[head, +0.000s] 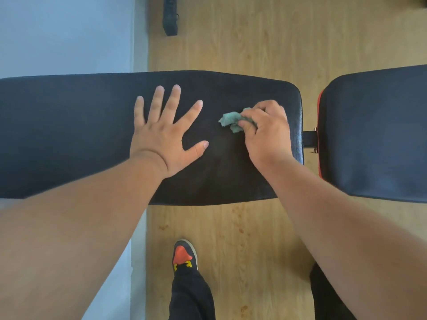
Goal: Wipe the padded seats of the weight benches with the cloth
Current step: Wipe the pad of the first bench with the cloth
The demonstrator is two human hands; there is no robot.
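A long black padded bench pad [69,135] runs across the view from the left edge to right of centre. My left hand [166,132] lies flat on it with fingers spread. My right hand [265,132] grips a small crumpled teal cloth [231,120] and holds it against the pad near its right end. A second black pad [374,135] with a red edge sits to the right, joined by a black metal bracket [309,137].
Light wood flooring [254,42] lies under the bench, with a pale blue-grey surface [64,35] at the left. A black bench foot [170,17] shows at the top. My shoe [183,255] and dark trouser leg stand just in front of the bench.
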